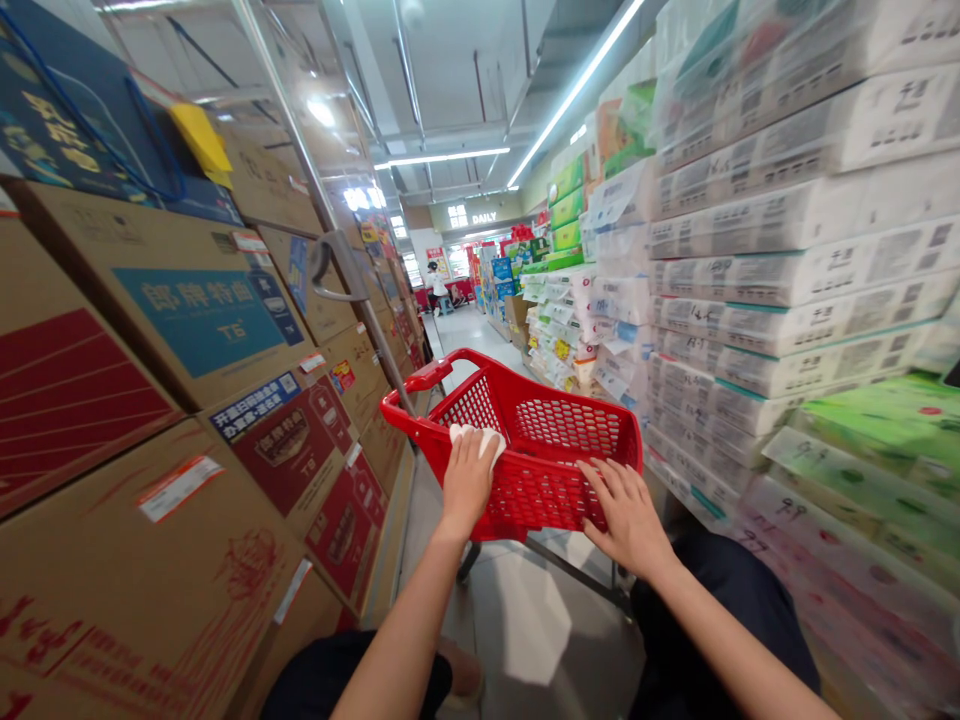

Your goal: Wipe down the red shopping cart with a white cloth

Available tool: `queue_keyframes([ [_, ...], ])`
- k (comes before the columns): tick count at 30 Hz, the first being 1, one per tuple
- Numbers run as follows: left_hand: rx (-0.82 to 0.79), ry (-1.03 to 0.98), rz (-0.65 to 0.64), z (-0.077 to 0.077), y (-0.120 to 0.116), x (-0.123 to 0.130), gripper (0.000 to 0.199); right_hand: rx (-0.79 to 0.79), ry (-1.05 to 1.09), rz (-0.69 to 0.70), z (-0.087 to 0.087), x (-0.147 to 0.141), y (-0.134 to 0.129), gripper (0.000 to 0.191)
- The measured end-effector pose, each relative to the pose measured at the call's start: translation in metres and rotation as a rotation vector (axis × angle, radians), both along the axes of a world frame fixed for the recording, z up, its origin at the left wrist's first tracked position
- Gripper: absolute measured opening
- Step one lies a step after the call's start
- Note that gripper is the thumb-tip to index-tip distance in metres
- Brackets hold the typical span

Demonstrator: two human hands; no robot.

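Note:
A red plastic shopping cart (559, 425) with perforated basket walls stands in the aisle in front of me, turned sideways. My left hand (466, 480) presses a folded white cloth or tissue (493, 446) against the basket's near rim, close to the handle end. Part of this white piece is hidden beneath the fingers. Farther right, my right hand (622, 515) lies against the near side of the basket with its fingers spread, and nothing shows in it. No goods are visible inside the part of the basket I can see.
Stacked cardboard cartons (202, 310) line the left, beside a metal pole (292, 120) with a grey handle. Tall piles of wrapped tissue packs (750, 280) crowd the right. Down the tiled aisle (465, 325), a person in white (436, 285) is seen far off.

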State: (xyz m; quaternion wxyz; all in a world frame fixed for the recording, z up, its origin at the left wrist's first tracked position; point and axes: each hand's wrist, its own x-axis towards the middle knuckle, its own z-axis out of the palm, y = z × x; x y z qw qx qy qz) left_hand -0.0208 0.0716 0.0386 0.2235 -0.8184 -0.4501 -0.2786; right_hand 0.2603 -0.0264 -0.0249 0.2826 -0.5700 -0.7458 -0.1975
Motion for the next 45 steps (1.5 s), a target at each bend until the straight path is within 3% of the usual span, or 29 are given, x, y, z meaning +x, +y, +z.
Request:
queue_keyframes([
  [3, -0.002, -0.065, 0.044, -0.014, -0.010, 0.030, 0.046, 0.006, 0.012, -0.018, 0.000, -0.011, -0.001, 0.083],
  [7, -0.064, -0.041, -0.071, -0.034, -0.037, 0.086, 0.052, 0.014, 0.006, -0.007, -0.001, -0.015, 0.000, 0.081],
  [9, -0.077, -0.019, -0.117, -0.036, -0.045, 0.099, 0.058, 0.011, -0.013, 0.020, -0.001, -0.011, 0.001, 0.079],
  [13, -0.093, 0.106, -0.248, -0.018, -0.036, 0.073, 0.060, 0.006, -0.024, 0.043, -0.001, 0.004, 0.003, 0.077],
  [17, -0.052, 0.086, -0.124, 0.004, -0.013, 0.023, 0.050, 0.009, -0.013, 0.021, 0.000, 0.012, 0.006, 0.075],
  [19, -0.024, 0.057, -0.055, 0.007, -0.008, 0.012, 0.045, 0.011, -0.007, 0.013, 0.000, 0.010, 0.007, 0.075],
  [23, -0.013, -0.036, 0.031, -0.007, -0.019, 0.039, 0.039, 0.031, 0.002, 0.002, -0.003, -0.001, 0.008, 0.078],
  [27, -0.052, -0.038, -0.076, -0.027, -0.043, 0.092, 0.047, 0.036, -0.009, 0.010, -0.005, -0.007, 0.006, 0.079],
  [29, -0.068, -0.021, -0.119, -0.030, -0.050, 0.105, 0.052, 0.028, -0.017, 0.031, -0.006, -0.003, 0.005, 0.079],
  [33, -0.095, 0.099, -0.255, -0.015, -0.043, 0.081, 0.056, 0.012, -0.023, 0.051, -0.005, 0.011, 0.005, 0.079],
  [39, -0.053, 0.086, -0.098, 0.005, -0.020, 0.017, 0.050, 0.020, -0.001, 0.044, -0.006, 0.022, 0.008, 0.078],
  [42, -0.026, 0.037, -0.026, 0.001, -0.022, 0.019, 0.044, 0.028, 0.006, 0.037, -0.007, 0.017, 0.010, 0.076],
  [45, -0.034, -0.015, -0.006, -0.008, -0.032, 0.041, 0.043, 0.048, 0.017, 0.011, -0.006, 0.012, 0.011, 0.074],
])
